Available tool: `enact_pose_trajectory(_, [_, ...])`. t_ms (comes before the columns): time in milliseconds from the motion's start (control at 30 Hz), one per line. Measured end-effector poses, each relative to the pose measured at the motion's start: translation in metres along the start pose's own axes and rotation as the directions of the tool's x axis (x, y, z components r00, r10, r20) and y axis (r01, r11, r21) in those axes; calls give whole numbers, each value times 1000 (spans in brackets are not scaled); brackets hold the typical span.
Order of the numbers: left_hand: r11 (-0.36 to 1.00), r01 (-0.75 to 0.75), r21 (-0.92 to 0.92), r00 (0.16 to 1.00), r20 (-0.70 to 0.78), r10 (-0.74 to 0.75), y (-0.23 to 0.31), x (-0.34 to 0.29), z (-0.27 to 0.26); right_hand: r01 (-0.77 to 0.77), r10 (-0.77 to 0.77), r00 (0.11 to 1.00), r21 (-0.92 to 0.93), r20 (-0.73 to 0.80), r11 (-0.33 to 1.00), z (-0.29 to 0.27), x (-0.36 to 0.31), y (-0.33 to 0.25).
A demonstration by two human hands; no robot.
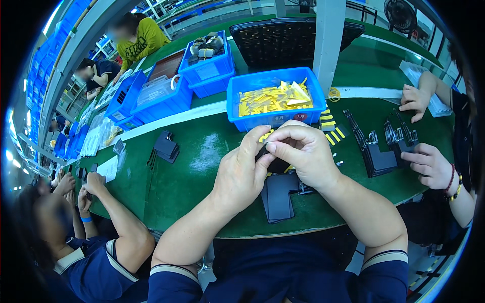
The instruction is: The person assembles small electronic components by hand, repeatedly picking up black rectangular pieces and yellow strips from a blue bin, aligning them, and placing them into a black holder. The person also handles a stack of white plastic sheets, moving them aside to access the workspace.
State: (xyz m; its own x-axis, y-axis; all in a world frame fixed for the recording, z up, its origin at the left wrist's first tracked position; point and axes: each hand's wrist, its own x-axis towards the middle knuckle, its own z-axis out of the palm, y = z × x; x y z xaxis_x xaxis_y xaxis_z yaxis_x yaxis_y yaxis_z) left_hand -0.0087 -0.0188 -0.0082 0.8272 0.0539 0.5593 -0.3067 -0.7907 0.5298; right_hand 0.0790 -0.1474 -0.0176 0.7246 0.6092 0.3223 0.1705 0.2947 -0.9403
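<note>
Above the green table, my left hand (233, 169) and my right hand (304, 154) meet with thumbs and fingertips pinched. Between them is a small dark part (262, 150), mostly covered by my fingers. Something yellow (265, 136) shows at the fingertips; I cannot tell whether it is attached to that part. Below my hands lies a stack of flat dark grey L-shaped pieces (279, 198), with metal bits at its right side. Just beyond my fingers stands a blue bin (275, 121) of yellow and whitish strips (273, 101).
Yellow strips (331, 126) lie right of the bin. More dark pieces (380, 160) sit beside a co-worker's hands (428, 164) at right. Another stack (165, 146) and white flecks (207, 151) are at left. A grey post (329, 45) rises behind the bin. Another person (101, 232) works at left.
</note>
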Motion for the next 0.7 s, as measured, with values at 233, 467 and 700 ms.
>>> enact_pose_trajectory(233, [998,-59,-4,997,-59,59,0,-1,4,76,-77,997,-42,-31,996,3,-2,-1])
enact_pose_trajectory(467, [936,65,-345,994,-64,-92,-4,1,-6,175,-192,974,-143,-118,974,2,0,-3])
enact_pose_trajectory(700, [979,94,-181,983,-139,-120,2,2,-9,280,-324,944,-371,-62,885,2,-2,-8])
